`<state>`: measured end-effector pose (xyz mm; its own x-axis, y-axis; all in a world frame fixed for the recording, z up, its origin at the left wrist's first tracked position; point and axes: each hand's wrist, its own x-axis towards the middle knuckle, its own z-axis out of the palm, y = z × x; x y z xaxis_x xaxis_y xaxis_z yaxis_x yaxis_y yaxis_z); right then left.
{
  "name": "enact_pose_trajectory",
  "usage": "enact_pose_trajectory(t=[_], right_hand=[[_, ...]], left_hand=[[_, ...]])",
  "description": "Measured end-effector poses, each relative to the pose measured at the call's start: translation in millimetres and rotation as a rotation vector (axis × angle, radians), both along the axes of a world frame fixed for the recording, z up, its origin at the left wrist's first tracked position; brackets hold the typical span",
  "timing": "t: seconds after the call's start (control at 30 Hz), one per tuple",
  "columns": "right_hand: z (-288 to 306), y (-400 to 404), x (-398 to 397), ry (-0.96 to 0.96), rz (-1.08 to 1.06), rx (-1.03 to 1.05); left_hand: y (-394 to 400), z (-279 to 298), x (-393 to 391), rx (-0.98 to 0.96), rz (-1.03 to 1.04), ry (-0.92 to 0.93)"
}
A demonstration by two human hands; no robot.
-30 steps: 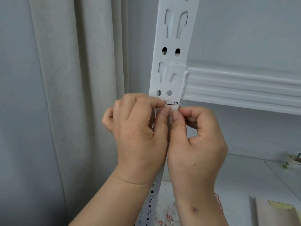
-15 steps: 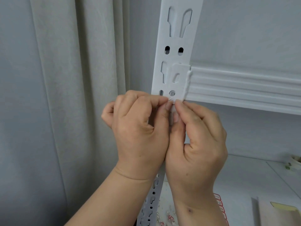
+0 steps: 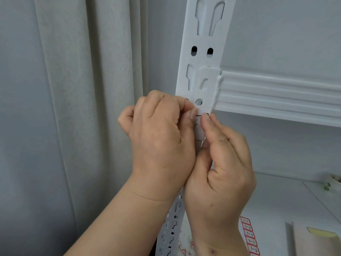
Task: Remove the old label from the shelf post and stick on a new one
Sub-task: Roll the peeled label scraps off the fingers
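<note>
Two hands, left hand (image 3: 162,137) and right hand (image 3: 221,163), are pinching the small white handwritten paper label (image 3: 200,117) between their fingertips, against the upright white slotted metal shelf post (image 3: 201,52).

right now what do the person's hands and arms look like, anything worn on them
Both the left hand and the right hand are bare, with no gloves, rings or watch showing. The forearms are bare too, with no sleeves in view. Fingernails are short and unpainted.
</note>
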<state>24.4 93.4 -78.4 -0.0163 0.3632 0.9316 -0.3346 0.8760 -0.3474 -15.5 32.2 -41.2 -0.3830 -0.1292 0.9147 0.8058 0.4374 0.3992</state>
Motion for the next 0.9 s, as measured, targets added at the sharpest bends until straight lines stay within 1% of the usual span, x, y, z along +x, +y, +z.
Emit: enact_pose_trajectory(t=[0.1, 0.2, 0.27, 0.37, 0.53, 0.7, 0.77, 0.9], right_hand=[[-1, -1, 1, -0.017, 0.02, -0.015], [-1, 0, 3, -0.039, 0.031, -0.029], [-1, 0, 5, -0.057, 0.039, -0.03], [-1, 0, 7, -0.08, 0.041, -0.023], [0, 1, 8, -0.089, 0.059, -0.029], [0, 0, 8, -0.092, 0.055, -0.041], [0, -1, 8, -0.092, 0.06, -0.048], [-1, -2, 7, -0.091, 0.06, -0.064]], left_hand=[[-2, 3, 1, -0.065, 0.052, 0.014], [-2, 3, 1, -0.096, 0.053, 0.001], [-2, -2, 3, -0.052, 0.018, -0.012], [0, -8, 5, 0.069, -0.054, -0.058], [1, -7, 5, 0.037, -0.058, -0.09], [1, -4, 5, 0.089, -0.099, -0.077], [0, -2, 6, 0.073, -0.094, -0.088], [-1, 1, 3, -0.035, -0.003, -0.084]])
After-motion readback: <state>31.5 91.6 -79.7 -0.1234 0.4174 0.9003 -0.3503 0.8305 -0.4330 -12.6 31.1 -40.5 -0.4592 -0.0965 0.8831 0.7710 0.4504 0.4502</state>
